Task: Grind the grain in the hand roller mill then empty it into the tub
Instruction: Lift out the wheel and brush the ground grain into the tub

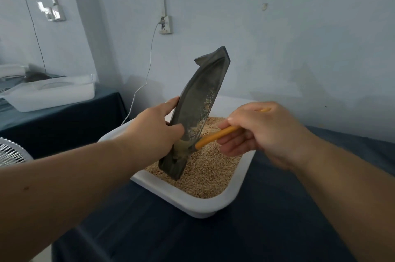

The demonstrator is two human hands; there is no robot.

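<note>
A white plastic tub (226, 199) on the dark-clothed table holds a layer of tan ground grain (205, 174). My left hand (156, 129) grips a long grey tray (198, 101) from the mill, held steeply tilted with its lower end resting in the grain. Flecks of ground grain cling to the tray's inner face. My right hand (256, 131) holds an orange-handled brush (215, 136), its tip against the lower part of the tray. The mill itself is not in view.
A second white tub (51, 93) stands on a dark-covered table at the left. A white fan (12, 152) pokes in at the left edge. A white cable (147, 73) hangs from a wall socket (165, 24) behind the tub.
</note>
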